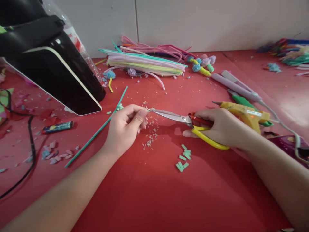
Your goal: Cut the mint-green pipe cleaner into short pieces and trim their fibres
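My left hand (127, 127) is closed in a pinch, thumb against fingertips. Between them shows the tip of a small pale green pipe cleaner piece (149, 110), mostly hidden by the fingers. My right hand (219, 124) grips scissors (172, 116) with yellow and red handles. Their blades look nearly closed and point left, with the tips right at the green piece. Fine pale clippings (151, 135) lie scattered below the tips. Several short green pipe cleaner pieces (184, 156) rest below the right hand. A long teal pipe cleaner (96, 132) lies diagonally beside the left hand.
A black phone (53, 77) leans on a dark tumbler at left, before a clear bottle (82, 48). Pipe cleaner bundles (147, 62) lie at the back. A yellow glue gun (243, 114) and a lilac straightener (234, 85) sit right. A black cable (31, 145) crosses the left.
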Available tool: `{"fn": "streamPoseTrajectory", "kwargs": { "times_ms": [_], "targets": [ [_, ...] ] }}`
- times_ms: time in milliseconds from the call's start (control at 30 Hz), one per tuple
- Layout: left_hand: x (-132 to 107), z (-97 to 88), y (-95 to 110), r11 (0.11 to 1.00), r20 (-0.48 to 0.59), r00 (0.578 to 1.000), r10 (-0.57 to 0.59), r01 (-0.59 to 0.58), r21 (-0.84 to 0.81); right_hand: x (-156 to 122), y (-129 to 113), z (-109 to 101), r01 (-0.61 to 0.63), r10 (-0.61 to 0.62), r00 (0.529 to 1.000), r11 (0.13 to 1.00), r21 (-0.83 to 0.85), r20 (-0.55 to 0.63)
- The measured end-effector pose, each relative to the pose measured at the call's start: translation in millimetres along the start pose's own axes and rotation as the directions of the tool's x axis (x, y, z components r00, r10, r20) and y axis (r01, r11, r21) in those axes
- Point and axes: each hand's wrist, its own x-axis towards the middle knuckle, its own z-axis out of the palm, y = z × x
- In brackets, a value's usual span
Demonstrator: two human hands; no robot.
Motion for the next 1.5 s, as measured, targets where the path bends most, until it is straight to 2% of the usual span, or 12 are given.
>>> {"fn": "streamPoseTrajectory", "kwargs": {
  "times_ms": [367,600,967,1233,1500],
  "targets": [
    [0.7,0.7,-1.3,1.000,-0.006,1.000,0.025,-0.025,-0.002,0.2,1.1,0.2,-0.027,0.027,1.000,1.000,0.012,0.012],
    [0.9,0.9,0.0,1.000,-0.003,1.000,-0.003,0.003,0.001,1.4,1.7,1.7,-0.014,0.014,1.000,1.000,-0.002,-0.006],
    [1.9,0.6,-5.9,0.998,-0.003,0.998,0.064,-0.064,0.005,1.3,3.4,2.1,-0.006,0.006,1.000,1.000,-0.003,-0.020],
    [1.9,0.6,-4.6,0.998,-0.007,0.998,0.060,-0.060,0.013,1.6,1.0,1.6,-0.034,0.034,0.999,0.999,-0.001,-0.013],
    [1.8,1.1,-3.8,0.998,-0.003,0.998,0.062,-0.062,0.014,0.8,2.9,1.5,0.001,-0.001,1.000,1.000,-0.001,-0.014]
  ]
}}
